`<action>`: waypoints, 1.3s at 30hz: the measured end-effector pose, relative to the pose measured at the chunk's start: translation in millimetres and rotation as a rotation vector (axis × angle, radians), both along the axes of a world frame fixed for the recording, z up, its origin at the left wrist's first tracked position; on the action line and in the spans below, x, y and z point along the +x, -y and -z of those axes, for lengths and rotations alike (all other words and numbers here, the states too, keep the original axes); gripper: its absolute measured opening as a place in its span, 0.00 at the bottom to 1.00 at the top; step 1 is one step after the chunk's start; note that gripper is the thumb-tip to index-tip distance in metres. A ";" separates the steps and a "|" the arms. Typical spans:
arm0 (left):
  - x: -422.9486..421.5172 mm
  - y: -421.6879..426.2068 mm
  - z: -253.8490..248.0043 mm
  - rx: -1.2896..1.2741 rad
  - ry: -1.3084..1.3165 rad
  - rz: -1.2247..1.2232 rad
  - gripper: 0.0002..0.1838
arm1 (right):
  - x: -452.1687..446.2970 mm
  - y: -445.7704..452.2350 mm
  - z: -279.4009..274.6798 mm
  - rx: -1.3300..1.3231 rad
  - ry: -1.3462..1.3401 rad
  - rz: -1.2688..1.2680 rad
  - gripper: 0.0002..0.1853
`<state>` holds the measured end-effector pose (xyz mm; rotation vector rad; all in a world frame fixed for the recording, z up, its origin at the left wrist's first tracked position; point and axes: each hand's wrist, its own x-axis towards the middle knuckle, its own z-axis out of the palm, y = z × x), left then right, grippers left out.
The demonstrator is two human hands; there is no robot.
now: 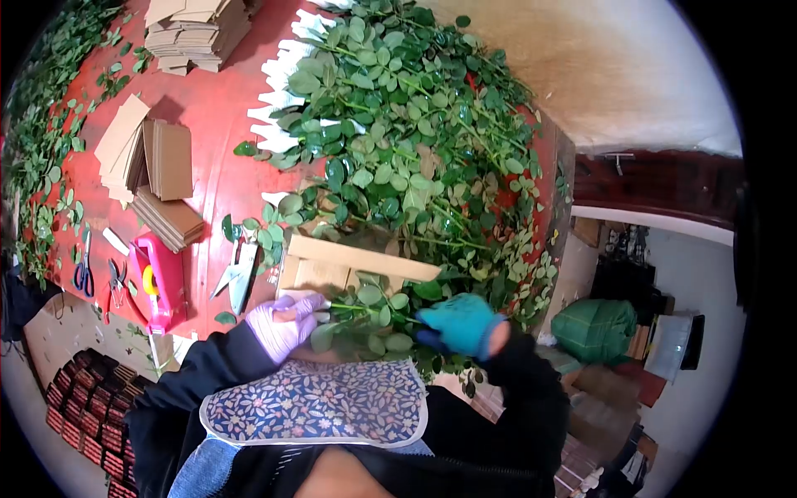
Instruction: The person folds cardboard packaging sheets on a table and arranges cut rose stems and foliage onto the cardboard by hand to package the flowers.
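Observation:
A leafy green stem [374, 314], rose-like in its leaves, stretches between my hands just in front of my body. My left hand [286, 326], in a light purple glove, is closed around its left end, where a pale tip shows by the fingers. On the right, my right hand [461, 324], in a teal glove, is closed around the same stem. Right beyond them lies a cardboard piece with a raised strip [365, 257]. A large heap of leafy stems [415, 158] covers the table past it, with white pointed pieces [278, 116] along its left side.
On the red table [220, 158] are cardboard stacks [170, 162], another cardboard pile [195, 33], a pink tape dispenser [162, 282], blue-handled scissors [84, 278], red-handled pruners [114, 290] and a grey-blue cutting tool [239, 274]. A green sack [594, 329] stands at right.

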<state>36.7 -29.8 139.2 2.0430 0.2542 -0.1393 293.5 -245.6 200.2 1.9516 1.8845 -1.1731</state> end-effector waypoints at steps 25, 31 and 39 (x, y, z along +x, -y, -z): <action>-16.8 2.7 23.6 0.387 0.358 0.039 0.15 | 78.9 -15.3 -28.4 0.760 -0.014 0.687 0.20; -7.9 -4.3 14.0 0.410 0.283 0.167 0.20 | 61.3 -19.8 -29.6 0.801 -0.063 0.649 0.21; -8.5 -5.7 3.8 0.369 0.208 0.202 0.22 | 84.9 -54.3 -41.7 0.577 0.365 0.262 0.12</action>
